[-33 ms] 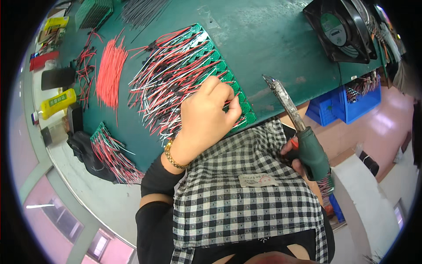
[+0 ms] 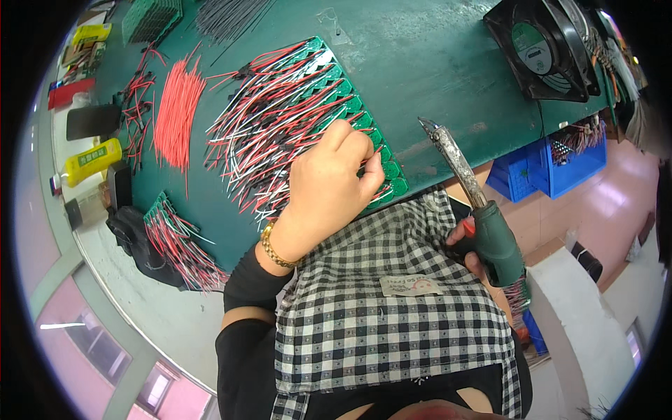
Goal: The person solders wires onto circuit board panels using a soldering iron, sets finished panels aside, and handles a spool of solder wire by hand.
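Note:
My left hand [image 2: 332,171] reaches over a panel of green circuit boards [image 2: 362,120] with rows of red, white and black wires [image 2: 269,126] soldered along it. Thumb and forefinger are pinched together at the panel's near right part. A bit of red wire shows beside the fingertips, but what lies between them is hidden. My right hand [image 2: 467,246] is closed around the green handle of a soldering iron [image 2: 458,168], partly hidden behind it. The iron's tip points up and left, apart from the boards, over the table's front edge.
On the green table [image 2: 420,70] lie a bundle of red wires [image 2: 178,115] and grey wires [image 2: 231,17]. A black fan [image 2: 539,49] stands far right. Blue bins [image 2: 553,168] sit below the edge. A smaller wired board [image 2: 175,238] and a yellow bottle [image 2: 92,162] are at left.

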The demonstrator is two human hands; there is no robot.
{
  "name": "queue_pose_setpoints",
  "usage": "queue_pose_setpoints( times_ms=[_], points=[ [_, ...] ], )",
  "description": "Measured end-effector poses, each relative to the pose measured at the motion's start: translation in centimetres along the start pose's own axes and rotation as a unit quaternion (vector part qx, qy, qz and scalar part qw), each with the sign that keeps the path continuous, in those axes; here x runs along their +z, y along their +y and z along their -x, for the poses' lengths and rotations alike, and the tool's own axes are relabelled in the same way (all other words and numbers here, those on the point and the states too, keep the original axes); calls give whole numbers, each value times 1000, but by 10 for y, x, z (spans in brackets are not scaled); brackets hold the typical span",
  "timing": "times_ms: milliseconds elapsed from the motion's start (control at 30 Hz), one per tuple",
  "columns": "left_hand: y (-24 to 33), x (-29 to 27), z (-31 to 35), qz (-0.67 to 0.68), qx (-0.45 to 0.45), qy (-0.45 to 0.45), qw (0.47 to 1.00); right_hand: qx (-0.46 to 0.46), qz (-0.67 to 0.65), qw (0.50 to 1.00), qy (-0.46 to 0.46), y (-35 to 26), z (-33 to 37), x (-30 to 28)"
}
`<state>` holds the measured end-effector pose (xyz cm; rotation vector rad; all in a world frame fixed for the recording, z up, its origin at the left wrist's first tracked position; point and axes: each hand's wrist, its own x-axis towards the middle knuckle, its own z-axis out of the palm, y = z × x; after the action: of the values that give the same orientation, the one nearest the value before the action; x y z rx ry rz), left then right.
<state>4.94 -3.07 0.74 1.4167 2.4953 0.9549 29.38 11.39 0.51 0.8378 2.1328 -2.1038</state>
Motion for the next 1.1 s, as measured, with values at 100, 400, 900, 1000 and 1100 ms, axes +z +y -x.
queue_pose_setpoints(
  times_ms=[100, 400, 900, 1000, 1100],
  points=[
    [2, -18, 4, 5, -12, -66, 998, -131, 24, 987, -90, 6, -5, -6],
    [9, -66, 10, -67, -107, -51, 991, -69, -29, 995, 63, -11, -8, 14],
    [9, -5, 12, 42, 101, -26, 994, -102, -62, 993, 5, 25, 7, 7],
    [11, -2, 13, 52, 36, -59, 996, -120, -6, 990, 73, 12, 2, 17],
    [10, -1, 10, 68, 83, 40, 993, -119, 42, 990, 54, 8, 1, 12]
  ],
)
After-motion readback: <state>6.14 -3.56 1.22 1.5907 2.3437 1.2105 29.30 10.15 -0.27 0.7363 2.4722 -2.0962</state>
